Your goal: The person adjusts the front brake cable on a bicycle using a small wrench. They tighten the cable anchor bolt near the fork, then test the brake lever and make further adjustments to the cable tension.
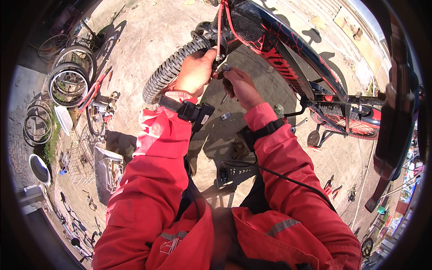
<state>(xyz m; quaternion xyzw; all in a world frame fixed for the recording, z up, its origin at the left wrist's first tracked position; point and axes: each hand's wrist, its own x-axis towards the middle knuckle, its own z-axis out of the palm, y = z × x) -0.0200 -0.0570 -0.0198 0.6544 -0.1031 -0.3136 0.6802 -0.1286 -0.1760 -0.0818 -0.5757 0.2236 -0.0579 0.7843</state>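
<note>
A black bicycle with red markings (299,74) stands ahead of me, its knobby front tyre (163,72) at the left. A red cable (219,28) runs down to the fork area. My left hand (193,74) is closed beside the lower end of this cable, thumb against the small metal parts; what its fingers grip is hidden. Just right of it, my right hand (243,88) has its fingers bent together at a small silver metal piece (223,68). Whether that piece is a tool or a bicycle part I cannot tell.
Several loose wheels (68,85) and a red bicycle frame (93,93) lie at the left, above a wire basket (82,157). A wrench (299,125) lies near the pedal (313,138). Red-handled pliers (336,191) are on the ground at the right. A black cable (288,177) crosses my right sleeve.
</note>
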